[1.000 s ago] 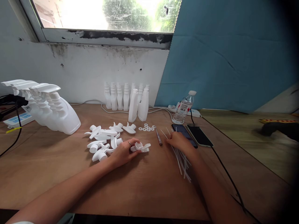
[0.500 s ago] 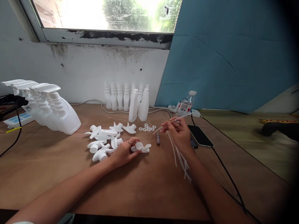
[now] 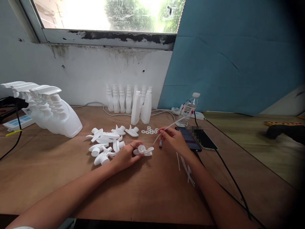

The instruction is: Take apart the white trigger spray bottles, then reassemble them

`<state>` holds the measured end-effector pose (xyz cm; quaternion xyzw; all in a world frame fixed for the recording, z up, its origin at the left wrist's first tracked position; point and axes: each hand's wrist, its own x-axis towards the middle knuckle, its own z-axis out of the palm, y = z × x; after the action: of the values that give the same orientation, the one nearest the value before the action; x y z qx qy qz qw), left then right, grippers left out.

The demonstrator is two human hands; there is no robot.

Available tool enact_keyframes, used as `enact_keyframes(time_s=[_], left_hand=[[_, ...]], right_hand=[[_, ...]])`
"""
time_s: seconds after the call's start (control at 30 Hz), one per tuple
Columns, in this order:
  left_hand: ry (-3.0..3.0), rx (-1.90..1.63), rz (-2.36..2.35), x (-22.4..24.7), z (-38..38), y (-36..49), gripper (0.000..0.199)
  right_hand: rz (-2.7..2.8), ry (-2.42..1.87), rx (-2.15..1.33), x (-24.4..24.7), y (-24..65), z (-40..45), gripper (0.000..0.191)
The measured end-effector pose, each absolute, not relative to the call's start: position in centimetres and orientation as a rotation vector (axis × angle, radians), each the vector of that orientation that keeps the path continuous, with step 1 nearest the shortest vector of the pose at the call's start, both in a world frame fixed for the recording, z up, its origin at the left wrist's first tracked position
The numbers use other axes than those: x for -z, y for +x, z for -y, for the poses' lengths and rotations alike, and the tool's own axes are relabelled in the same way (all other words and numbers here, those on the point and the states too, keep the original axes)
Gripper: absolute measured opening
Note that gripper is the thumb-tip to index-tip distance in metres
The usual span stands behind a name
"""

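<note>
My left hand (image 3: 130, 156) is closed round a white trigger spray head (image 3: 146, 151), which lies on the table with its round collar facing up. In my right hand (image 3: 173, 140) a thin white dip tube (image 3: 175, 122) is pinched between thumb and fingers. The tube slants down to the left, its lower end close to the spray head but apart from it. Several more dip tubes (image 3: 188, 173) lie under my right wrist. Left of my left hand is a pile of loose spray heads (image 3: 107, 136). Small white ring washers (image 3: 150, 131) lie beyond my hands.
White bottles (image 3: 136, 108) stand by the wall, and bottles with spray heads (image 3: 69, 117) stand at the left. At the right are a water bottle (image 3: 189, 109), two phones (image 3: 205, 138) and a black cable (image 3: 233, 178). A dark small cylinder (image 3: 160, 144) lies near my right fingers.
My right hand has moved left and slightly down, bringing the tube's end closer to the spray head. My left hand and the spray head have stayed in place.
</note>
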<state>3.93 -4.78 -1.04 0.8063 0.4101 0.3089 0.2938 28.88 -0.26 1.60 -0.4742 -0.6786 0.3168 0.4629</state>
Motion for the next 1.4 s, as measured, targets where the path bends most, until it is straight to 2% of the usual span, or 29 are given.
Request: enact_keyframes(time_s=[0.2,0.33,0.6,0.83,1.1,1.4], left_hand=[[2.134,-0.842,-1.075,0.5,4.9,4.1,0.035],[2.135,-0.856,-1.056,0.5,4.9,4.1,0.034],[2.128,-0.892,-1.005,0.5,4.6,4.1,0.035],[2.149,-0.896,-0.990,0.5,4.7,4.0,0.035],[2.122,-0.911,-0.974,0.9,4.5,4.1,0.033],[2.062,-0.951,-1.000,0.5,4.6,4.4,0.016]], right_hand=[[1.970,-1.257,-0.840,-0.3,28.5,0.2,0.024],[1.921,-1.257,-0.745,-0.8,27.5,1.1,0.029],[1.838,-0.900,-0.883,-0.5,24.7,2.6,0.030],[1.904,-0.807,-0.901,0.1,24.4,2.6,0.024],[2.013,-0.862,-0.677,0.1,23.6,2.8,0.020],[2.191,-0.772,-0.444,-0.6,22.4,3.0,0.027]])
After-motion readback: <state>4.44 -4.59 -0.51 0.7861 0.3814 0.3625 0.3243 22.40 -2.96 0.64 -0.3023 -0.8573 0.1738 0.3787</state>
